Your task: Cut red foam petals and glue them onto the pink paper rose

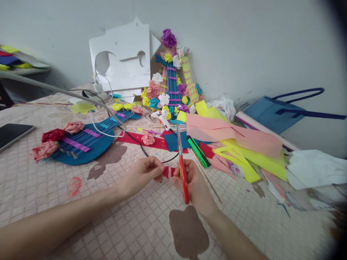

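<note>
Here we are, low over the bench (130, 224), and all the action is at the centre: the left hand (149, 170) pinches a small, thin red scrap of cloth-like sheet (165, 172) between thumb and fingers. Facing it, the right hand (193, 180) does double duty, thumb and fingers curled around a pair of red-handled metal scissors (184, 177) while pinching red material at the near side of a pale gap. Whether the two red bits join, I cannot tell; the gap is too small to read.

The scissors' blades point up and away from the person, and they look together. The scrap should be feather-light and soft, likely to bend or fray, so a fingertip pinch at its outer edges seems the sound hold. The scissors look stiff and smooth, far heavier than the scrap, best taken by the red handles and well clear of the blades.

Just beyond the hands lies a long red flat strip (132, 139) with a pink crumpled rosette (148, 139) on it, a green-and-black utility cutter (199, 153) off to the right, and a white glue gun (162, 117) farther back.
</note>
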Available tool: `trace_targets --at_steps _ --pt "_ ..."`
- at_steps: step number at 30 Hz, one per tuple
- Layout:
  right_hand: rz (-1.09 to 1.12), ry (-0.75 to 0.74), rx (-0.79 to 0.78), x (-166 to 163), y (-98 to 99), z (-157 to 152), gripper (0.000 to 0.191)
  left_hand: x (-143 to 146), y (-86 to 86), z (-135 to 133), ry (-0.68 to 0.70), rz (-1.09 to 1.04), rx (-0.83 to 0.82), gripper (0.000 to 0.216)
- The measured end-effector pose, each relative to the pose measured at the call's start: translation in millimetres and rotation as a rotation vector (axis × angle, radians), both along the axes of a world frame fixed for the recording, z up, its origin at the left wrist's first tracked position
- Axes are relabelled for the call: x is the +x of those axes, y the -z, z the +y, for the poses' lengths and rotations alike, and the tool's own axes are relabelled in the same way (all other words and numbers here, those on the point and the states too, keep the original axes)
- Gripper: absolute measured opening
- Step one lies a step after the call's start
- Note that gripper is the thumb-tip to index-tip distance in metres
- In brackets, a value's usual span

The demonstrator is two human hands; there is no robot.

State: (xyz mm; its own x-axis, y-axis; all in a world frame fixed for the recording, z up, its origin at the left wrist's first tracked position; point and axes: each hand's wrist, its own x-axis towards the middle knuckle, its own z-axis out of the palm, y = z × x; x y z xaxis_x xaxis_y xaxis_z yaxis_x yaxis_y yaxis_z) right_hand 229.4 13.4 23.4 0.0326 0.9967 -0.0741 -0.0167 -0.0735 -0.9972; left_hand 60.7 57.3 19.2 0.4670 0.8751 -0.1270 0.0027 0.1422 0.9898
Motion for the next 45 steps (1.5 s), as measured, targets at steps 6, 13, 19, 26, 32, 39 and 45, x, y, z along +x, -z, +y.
trace_targets --at_steps 6,13,19,26,32,39,45 --pt "-0.057 0.049 -0.021 -11.8 3.8 -2.7 0.038 2.2 0.0 -4.9 0.025 -0.039 -0.009 0.027" --pt "-0.028 0.018 0.009 -6.2 1.6 -2.1 0.037 0.4 0.9 -0.8 0.063 -0.069 -0.15 0.026" --pt "0.077 -0.208 -0.044 2.1 14.1 -10.4 0.036 -9.9 -9.4 13.9 -0.063 -0.154 -0.132 0.023" --pt "0.112 -0.346 -0.061 -6.1 4.8 -18.3 0.052 -16.9 -24.1 22.9 -0.186 -0.274 -0.156 0.022" --pt "-0.051 -0.406 0.022 -6.8 20.0 -24.9 0.044 -20.1 -26.3 26.5 -0.232 -0.367 -0.124 0.017" --pt "-0.039 -0.408 -0.029 -14.5 10.8 -25.3 0.046 -20.3 -30.8 25.1 -0.255 -0.424 -0.144 0.018" --pt "-0.062 -0.359 -0.082 -19.9 -2.7 -26.7 0.043 -19.2 -31.3 24.0 -0.264 -0.427 -0.128 0.017"
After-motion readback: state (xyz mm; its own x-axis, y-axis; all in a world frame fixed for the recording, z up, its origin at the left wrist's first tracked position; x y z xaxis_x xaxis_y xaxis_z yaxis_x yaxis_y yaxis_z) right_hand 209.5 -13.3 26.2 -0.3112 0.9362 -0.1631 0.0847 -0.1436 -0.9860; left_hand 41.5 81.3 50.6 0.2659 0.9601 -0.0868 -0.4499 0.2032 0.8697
